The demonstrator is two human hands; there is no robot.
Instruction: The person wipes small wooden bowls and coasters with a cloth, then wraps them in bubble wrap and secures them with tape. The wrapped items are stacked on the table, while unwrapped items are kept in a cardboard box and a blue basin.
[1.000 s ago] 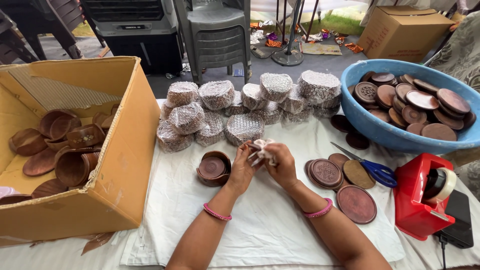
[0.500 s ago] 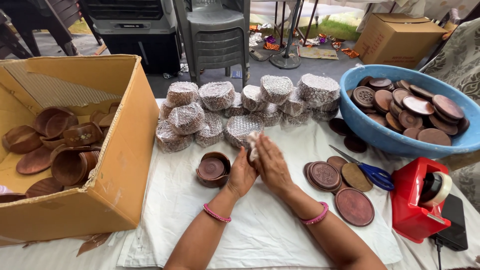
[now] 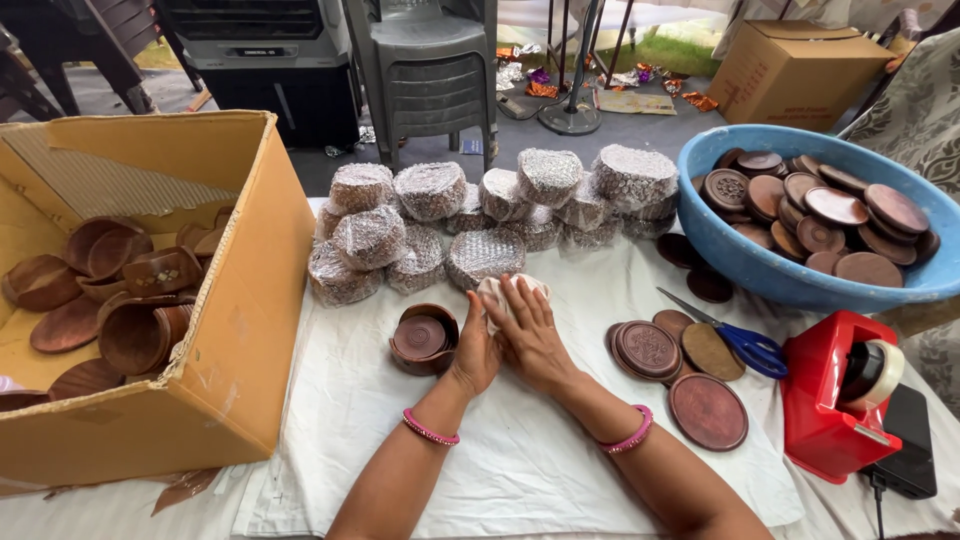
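My left hand [image 3: 473,350] and my right hand [image 3: 530,335] are together at the middle of the white cloth [image 3: 520,450]. Both press on a small white cloth-wrapped bundle [image 3: 497,290], the right palm flat over it and the left cupping its side. What is inside the bundle is hidden. A brown wooden holder with round coasters in it [image 3: 425,338] sits just left of my left hand. Loose round wooden coasters [image 3: 650,348] lie to the right of my right hand.
Several bubble-wrapped round packs [image 3: 480,215] are stacked behind my hands. An open cardboard box [image 3: 250,300] with wooden holders stands left. A blue tub [image 3: 760,265] of coasters, blue-handled scissors [image 3: 745,345] and a red tape dispenser [image 3: 835,400] are on the right. Chairs and another box stand beyond.
My hands held the white bundle up between the fingers; they have lowered it onto the cloth, and the right palm now lies flat over it.
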